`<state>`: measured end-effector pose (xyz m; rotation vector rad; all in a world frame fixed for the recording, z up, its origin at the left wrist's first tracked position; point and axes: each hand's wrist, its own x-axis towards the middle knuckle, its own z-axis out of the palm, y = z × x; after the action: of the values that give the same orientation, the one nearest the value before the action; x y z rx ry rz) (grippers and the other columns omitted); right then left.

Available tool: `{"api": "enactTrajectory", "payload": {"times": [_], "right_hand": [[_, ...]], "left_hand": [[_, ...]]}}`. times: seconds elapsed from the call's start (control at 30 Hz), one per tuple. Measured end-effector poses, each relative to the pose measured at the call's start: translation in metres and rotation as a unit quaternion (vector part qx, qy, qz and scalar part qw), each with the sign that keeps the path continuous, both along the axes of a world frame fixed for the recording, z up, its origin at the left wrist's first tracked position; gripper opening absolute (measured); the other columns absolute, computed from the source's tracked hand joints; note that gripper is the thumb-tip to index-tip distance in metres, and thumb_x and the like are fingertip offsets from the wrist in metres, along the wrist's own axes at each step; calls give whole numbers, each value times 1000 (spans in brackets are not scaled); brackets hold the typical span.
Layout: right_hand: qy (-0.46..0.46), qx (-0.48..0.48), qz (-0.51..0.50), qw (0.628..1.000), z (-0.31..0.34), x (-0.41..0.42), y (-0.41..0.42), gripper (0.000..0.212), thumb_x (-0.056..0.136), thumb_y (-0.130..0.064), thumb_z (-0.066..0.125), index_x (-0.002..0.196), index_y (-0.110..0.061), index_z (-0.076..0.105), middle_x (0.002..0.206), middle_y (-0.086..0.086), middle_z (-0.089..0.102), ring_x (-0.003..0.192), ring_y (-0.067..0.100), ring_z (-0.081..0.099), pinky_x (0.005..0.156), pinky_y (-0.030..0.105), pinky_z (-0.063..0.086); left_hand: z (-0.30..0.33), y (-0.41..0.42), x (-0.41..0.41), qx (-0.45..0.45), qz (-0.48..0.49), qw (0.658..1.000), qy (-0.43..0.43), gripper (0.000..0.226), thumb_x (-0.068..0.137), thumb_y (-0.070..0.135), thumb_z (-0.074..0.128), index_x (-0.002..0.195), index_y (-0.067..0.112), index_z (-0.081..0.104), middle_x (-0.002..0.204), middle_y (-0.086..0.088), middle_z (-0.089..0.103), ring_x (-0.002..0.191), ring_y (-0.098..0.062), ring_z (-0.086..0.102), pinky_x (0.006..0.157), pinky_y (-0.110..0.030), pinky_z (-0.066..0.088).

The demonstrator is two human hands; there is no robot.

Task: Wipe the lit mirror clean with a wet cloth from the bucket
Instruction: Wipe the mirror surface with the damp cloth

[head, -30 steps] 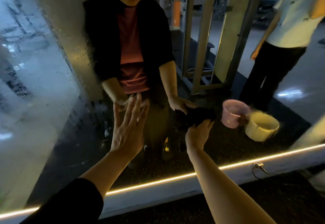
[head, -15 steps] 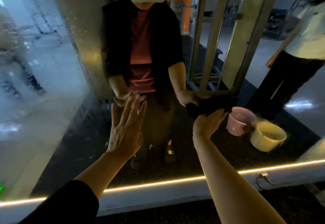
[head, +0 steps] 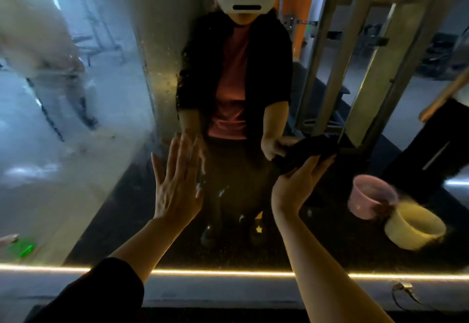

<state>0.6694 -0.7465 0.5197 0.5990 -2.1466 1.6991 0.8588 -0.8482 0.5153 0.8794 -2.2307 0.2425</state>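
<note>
Currently wiping: right hand (head: 294,185) presses dark cloth (head: 304,152), fingers curled round it, against lit mirror (head: 76,170), centre-right of frame. Left hand (head: 175,185) flat, fingers spread, bracing on glass. Next: sweep the streaked area left.

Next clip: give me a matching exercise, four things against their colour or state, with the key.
Things:
1. left hand
2. cloth
3. light strip
4. right hand

States:
A. glows yellow along the mirror's bottom edge
B. flat on the glass, fingers straight
C. dark, bunched against the mirror
D. presses the cloth to the glass

Pairs: 1-B, 2-C, 3-A, 4-D
</note>
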Motion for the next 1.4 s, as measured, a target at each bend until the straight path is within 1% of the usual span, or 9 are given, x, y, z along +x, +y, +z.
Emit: {"api": "enactTrajectory", "payload": {"times": [0.17,0.4,0.6,0.83,0.97,1.07,1.27,1.33,1.4], "right_hand": [[144,153,150,966,-57,55,-4,76,82,8,56,151,-6,29,163,10,5,152,30,6,120,32,15],[227,93,86,966,35,46,-35,57,82,17,39,136,0,46,163,17,13,151,28,3,121,30,11],[399,282,205,848,-28,54,-24,61,78,11,55,137,-3,48,161,12,23,149,31,18,108,49,43],[377,146,100,909,72,56,-51,51,78,17,46,125,1,53,157,19,29,147,38,22,115,50,31],[495,231,151,824,32,62,-57,57,73,13,60,128,-2,54,155,16,33,146,34,22,108,49,39],[542,311,201,755,3,61,-46,66,66,10,70,130,-2,59,150,16,44,145,30,24,111,54,31],[463,185,107,860,91,72,-67,50,81,12,46,129,2,56,153,19,35,149,35,14,119,59,20],[493,188,121,841,86,75,-75,44,85,12,42,125,2,56,152,20,36,147,38,20,117,60,25],[562,244,148,776,56,75,-74,42,89,4,38,124,0,59,151,18,39,146,36,22,119,56,20]], "left_hand": [[2,-9,18,20,22,1000,-7,111,68,25,84,155,7,18,164,-15,5,151,-32,3,114,-69,2],[5,-19,38,68,41,997,12,113,71,30,81,157,10,10,164,-15,-3,151,-31,-3,113,-72,0],[6,-26,44,68,42,997,-4,130,62,27,88,157,19,0,164,-12,-5,151,-29,-2,110,-75,4],[13,-34,56,58,44,997,35,119,66,30,86,157,15,12,165,-7,3,152,-24,2,112,-73,3],[24,-43,59,43,43,996,68,115,68,30,85,157,16,14,165,-9,1,152,-27,0,112,-73,6],[27,-46,66,34,37,996,78,118,68,28,85,157,18,9,165,-10,1,152,-29,-1,111,-73,8],[40,-57,71,48,43,994,93,117,74,36,81,157,21,1,164,-8,-9,151,-29,-6,112,-72,7],[41,-58,69,46,50,994,89,117,75,36,80,157,21,-1,164,-7,-11,151,-28,-7,112,-73,8],[40,-59,69,36,54,995,82,120,74,37,80,157,21,-5,164,-7,-11,151,-29,-6,111,-74,8]]}}
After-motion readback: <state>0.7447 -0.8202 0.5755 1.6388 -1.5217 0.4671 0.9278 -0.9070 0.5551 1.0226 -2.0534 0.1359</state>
